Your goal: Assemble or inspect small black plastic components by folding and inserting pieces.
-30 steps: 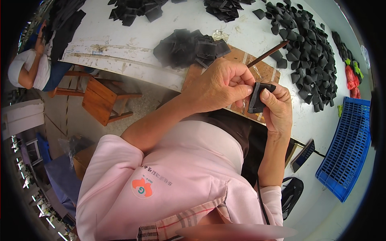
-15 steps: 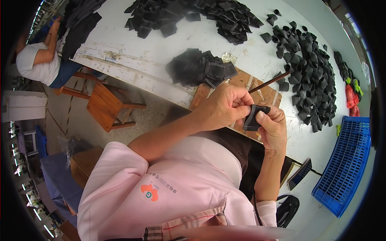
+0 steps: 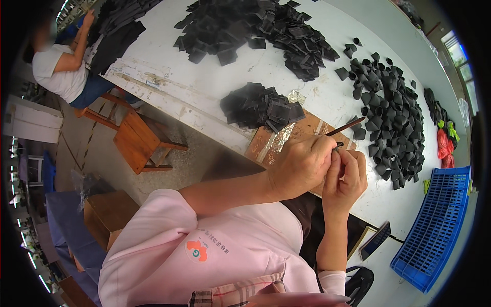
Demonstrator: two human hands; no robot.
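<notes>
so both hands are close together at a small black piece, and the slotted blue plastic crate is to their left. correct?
One error: the slotted blue plastic crate is to the right of the hands, as the head view shows. The left hand and right hand are indeed close together at a small black piece.

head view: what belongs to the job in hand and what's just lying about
Likely in the job:
small black piece, mostly hidden between left hand and right hand
thin brown stick
near pile of flat black pieces
heap of curled black pieces
brown board

Probably just lying about:
blue plastic crate
red plastic bag
dark tablet-like device
</notes>
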